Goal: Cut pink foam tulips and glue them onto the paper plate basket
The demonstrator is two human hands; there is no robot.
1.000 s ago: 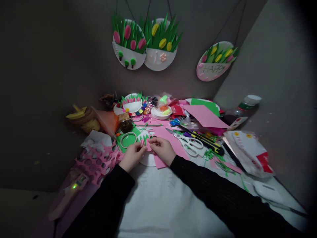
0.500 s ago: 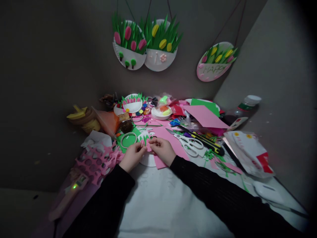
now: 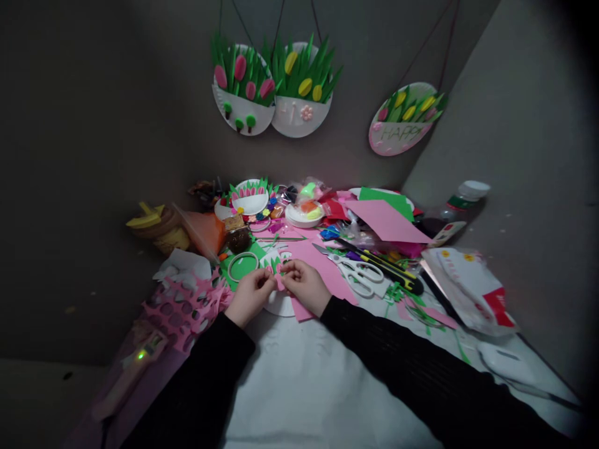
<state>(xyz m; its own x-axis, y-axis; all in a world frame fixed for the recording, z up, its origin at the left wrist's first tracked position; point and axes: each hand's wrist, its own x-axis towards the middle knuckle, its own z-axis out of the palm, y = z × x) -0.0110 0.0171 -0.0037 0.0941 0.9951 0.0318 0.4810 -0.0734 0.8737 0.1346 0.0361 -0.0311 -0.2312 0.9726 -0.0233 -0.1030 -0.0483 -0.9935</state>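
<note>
Between my two hands is a small pink paper piece (image 3: 279,282), pinched at its edges by the fingertips. My left hand (image 3: 251,293) has thumb and forefinger pressed together at its left side. From the right, my right hand (image 3: 306,285) closes thumb and fingers on it. Beneath the hands lies a white paper plate (image 3: 281,305), partly hidden, with green paper leaves (image 3: 270,260) at its upper part. A pink paper sheet (image 3: 327,274) lies under and beside my right hand. Left of the plate, a tape roll (image 3: 243,267) rests on green paper.
White scissors (image 3: 362,275) and a box cutter (image 3: 393,271) lie to the right. Pink punched scraps (image 3: 182,305) and a glue gun (image 3: 131,377) are at the left. A bottle (image 3: 461,206) stands back right. Decorated plates (image 3: 302,115) hang on the wall.
The hands stay almost in place, with the right fingers shifting slightly around the pink paper piece. The whole view has tilted a little.
</note>
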